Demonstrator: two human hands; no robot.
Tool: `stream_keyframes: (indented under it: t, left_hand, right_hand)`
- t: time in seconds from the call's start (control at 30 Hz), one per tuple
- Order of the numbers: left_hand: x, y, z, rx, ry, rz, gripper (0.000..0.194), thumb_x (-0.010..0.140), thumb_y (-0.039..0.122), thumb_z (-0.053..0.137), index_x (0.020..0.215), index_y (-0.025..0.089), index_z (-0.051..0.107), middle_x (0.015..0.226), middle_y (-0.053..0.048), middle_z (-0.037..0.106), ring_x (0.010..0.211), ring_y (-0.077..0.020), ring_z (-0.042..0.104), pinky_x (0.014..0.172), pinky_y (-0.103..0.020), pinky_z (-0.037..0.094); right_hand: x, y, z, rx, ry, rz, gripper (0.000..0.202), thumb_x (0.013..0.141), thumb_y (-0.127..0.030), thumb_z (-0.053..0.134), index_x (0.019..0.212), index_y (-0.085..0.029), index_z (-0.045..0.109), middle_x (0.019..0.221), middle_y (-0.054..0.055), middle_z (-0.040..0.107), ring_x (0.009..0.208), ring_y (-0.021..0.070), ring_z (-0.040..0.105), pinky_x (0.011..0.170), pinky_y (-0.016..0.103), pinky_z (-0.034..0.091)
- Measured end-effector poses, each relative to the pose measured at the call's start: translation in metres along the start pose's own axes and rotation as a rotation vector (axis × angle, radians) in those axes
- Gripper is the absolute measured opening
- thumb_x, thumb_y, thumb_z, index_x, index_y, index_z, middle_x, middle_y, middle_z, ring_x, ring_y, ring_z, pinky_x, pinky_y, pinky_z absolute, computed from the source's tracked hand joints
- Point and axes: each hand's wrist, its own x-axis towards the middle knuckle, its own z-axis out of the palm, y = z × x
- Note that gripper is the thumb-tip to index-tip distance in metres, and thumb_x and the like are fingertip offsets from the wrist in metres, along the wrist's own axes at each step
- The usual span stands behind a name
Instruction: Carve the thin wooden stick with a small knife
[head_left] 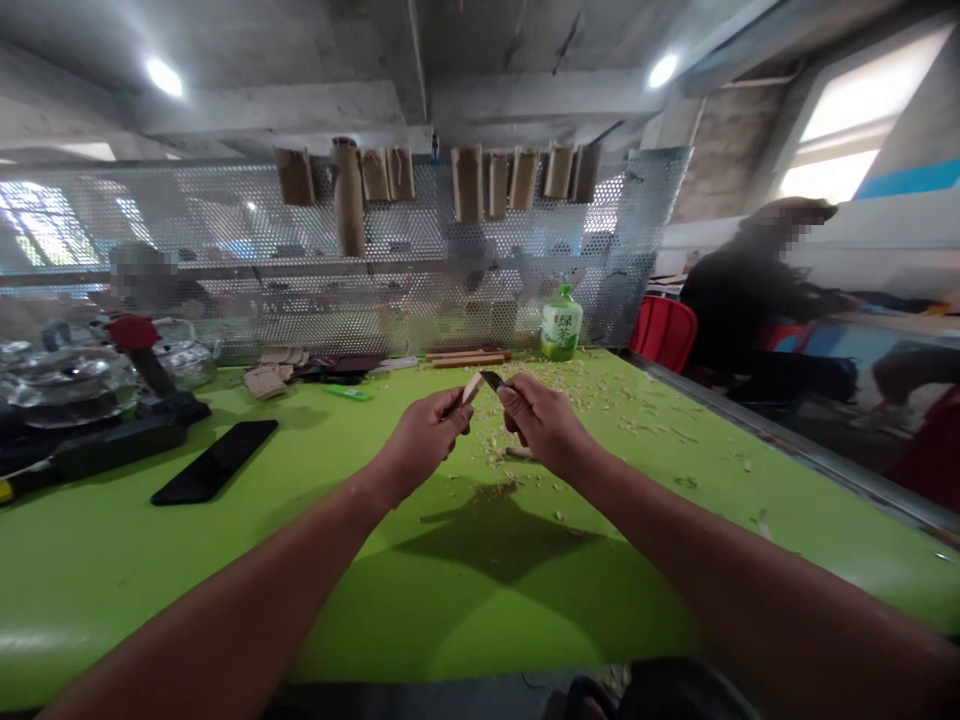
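Observation:
My left hand (429,432) is closed around a small pale piece of wood (472,388), whose end sticks up past the fingers. Facing it, my right hand (546,418) grips a knife (493,380) with a dark blade. The blade's tip points left and sits close to the wood's top end; whether they touch I cannot tell. Both hands are held above the green table (360,590), with their shadow below. Pale wood shavings (517,470) lie scattered under and beyond my right hand. Most of the knife's handle is hidden in the palm.
A black phone (215,462) lies at the left, near a tool with a red part (132,333). Thin wood pieces (270,372), wooden strips (469,358) and a green-tea bottle (561,325) stand along the back by a perforated metal screen (420,300). Another person (739,280) sits at right.

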Motion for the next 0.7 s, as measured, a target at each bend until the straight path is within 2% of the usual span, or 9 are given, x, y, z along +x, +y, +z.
stream_keyframes:
  t: [0.37, 0.57, 0.7]
  left_hand:
    - [0.0011, -0.0036, 0.0013, -0.004, -0.001, 0.009, 0.023, 0.088, 0.033, 0.053, 0.100, 0.016, 0.062, 0.066, 0.004, 0.050, 0.044, -0.0047, 0.036, 0.042, -0.020, 0.030]
    - [0.0021, -0.0084, -0.0001, 0.208, 0.090, 0.048, 0.029, 0.086, 0.041, 0.054, 0.071, 0.017, 0.056, 0.057, 0.003, 0.049, 0.047, -0.0076, 0.038, 0.046, -0.022, 0.028]
    - [0.0004, -0.0076, 0.0011, 0.249, 0.096, 0.001, 0.034, 0.087, 0.044, 0.053, 0.066, 0.017, 0.053, 0.051, 0.004, 0.045, 0.046, -0.0088, 0.037, 0.046, -0.023, 0.026]
  right_hand:
    - [0.0005, 0.0004, 0.0015, -0.013, -0.029, 0.042, 0.037, 0.097, -0.049, 0.037, 0.073, -0.021, 0.044, 0.057, -0.003, 0.050, 0.049, 0.0101, 0.043, 0.050, 0.025, 0.028]
    - [0.0005, -0.0012, 0.0017, -0.123, -0.032, 0.043, 0.036, 0.097, -0.047, 0.037, 0.072, -0.021, 0.042, 0.058, -0.003, 0.048, 0.050, 0.0107, 0.041, 0.050, 0.026, 0.025]
    - [0.0012, 0.0016, 0.0044, -0.170, -0.036, 0.046, 0.036, 0.098, -0.046, 0.035, 0.072, -0.022, 0.040, 0.058, -0.003, 0.047, 0.051, 0.0117, 0.042, 0.051, 0.027, 0.025]
